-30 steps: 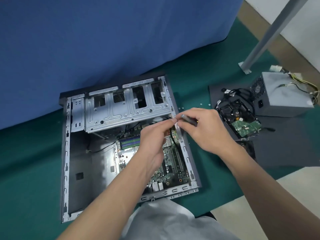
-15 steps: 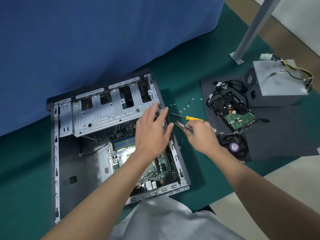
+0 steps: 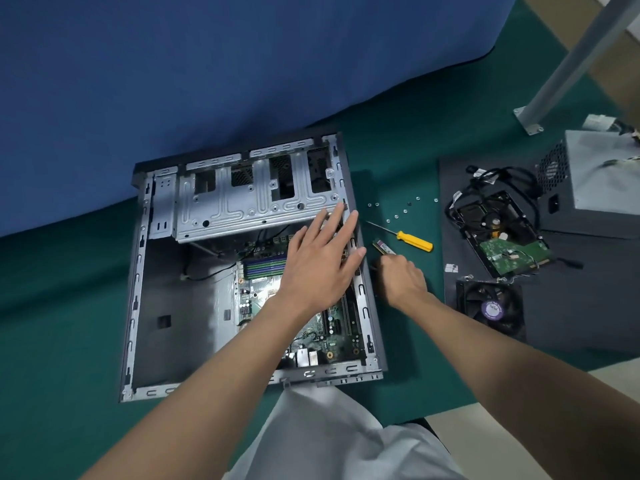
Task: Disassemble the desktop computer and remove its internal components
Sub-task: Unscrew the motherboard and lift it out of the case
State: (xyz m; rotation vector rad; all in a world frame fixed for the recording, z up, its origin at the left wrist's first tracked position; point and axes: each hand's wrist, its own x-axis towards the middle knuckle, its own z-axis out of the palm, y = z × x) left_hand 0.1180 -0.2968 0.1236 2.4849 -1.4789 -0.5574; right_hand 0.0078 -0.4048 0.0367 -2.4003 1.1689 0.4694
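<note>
Right hand (image 3: 401,280) has carried memory stick (image 3: 383,247) beside screwdriver (image 3: 414,241).

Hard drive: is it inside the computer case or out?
Out. The hard drive lies on the dark panel to the right of the open case.

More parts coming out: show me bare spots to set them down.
Bare: green mat left of the grey computer case; dark grey panel right of the black fan. Crowded: between case and panel, small screws, yellow-handled screwdriver, green memory stick.

Left hand (image 3: 318,268) spreads flat over the right edge of the computer case (image 3: 138,271); right hand (image 3: 403,282) curls at a memory stick (image 3: 383,246) beside a yellow screwdriver (image 3: 414,240).
</note>
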